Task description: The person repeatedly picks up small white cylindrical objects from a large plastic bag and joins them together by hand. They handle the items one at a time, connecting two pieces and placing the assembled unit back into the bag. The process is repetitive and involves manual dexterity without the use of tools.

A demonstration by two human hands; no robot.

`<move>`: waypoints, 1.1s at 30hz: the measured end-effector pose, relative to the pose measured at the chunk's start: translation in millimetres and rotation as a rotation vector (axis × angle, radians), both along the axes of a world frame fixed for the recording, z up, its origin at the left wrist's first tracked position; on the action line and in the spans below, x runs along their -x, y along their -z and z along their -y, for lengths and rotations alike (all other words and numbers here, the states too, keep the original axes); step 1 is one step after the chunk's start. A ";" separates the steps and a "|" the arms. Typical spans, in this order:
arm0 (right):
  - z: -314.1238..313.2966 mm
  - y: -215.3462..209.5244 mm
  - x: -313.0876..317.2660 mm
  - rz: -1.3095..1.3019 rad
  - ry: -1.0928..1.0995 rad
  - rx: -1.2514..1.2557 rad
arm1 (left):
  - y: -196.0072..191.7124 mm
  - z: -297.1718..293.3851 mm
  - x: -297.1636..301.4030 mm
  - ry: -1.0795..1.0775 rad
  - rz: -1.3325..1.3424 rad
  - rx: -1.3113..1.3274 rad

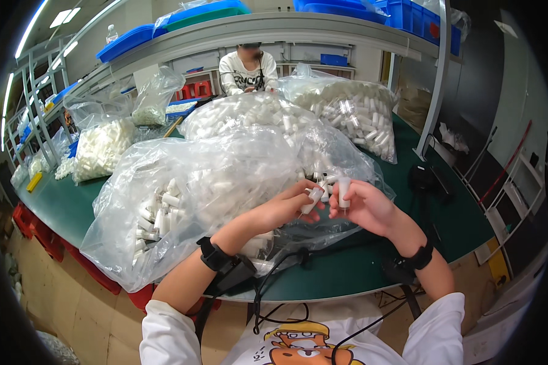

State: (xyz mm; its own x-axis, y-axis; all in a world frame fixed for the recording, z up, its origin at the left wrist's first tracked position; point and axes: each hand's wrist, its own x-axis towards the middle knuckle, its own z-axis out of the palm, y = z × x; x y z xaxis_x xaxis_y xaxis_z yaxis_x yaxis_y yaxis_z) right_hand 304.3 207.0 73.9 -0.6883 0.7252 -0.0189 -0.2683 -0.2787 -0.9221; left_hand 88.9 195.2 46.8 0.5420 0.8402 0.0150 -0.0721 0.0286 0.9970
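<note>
My left hand [280, 208] is closed around a small white plastic tube [312, 200], held tilted between thumb and fingers. Close beside it, my right hand [374, 210] pinches another white tube [344, 193], upright, with a translucent upper part. The two tubes are apart. Both hands are over the near side of a large clear plastic bag [125, 176], which lies open on the green table. Many loose white tubes [158, 219] of the same kind show in it at the left, and more lie just behind my fingers. Dark straps are round both wrists.
More bags of white tubes [359, 118] stand behind, with another bag [105, 149] at the left. A person [248, 70] sits across the green table [450, 222]. A metal post [437, 85] rises at the right, under a shelf with blue bins [417, 23]. Black cables [274, 274] hang near my lap.
</note>
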 end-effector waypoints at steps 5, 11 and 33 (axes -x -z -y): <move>34.8 -5.4 -8.9 -0.005 -0.022 0.175 | 3.8 -5.7 3.5 0.097 0.203 0.117; 30.7 3.8 9.5 -0.191 -0.135 0.270 | -12.0 2.5 -2.4 0.082 0.093 0.075; -26.3 30.8 17.3 -0.131 -0.161 0.234 | -12.4 6.8 -3.6 -0.137 0.167 0.113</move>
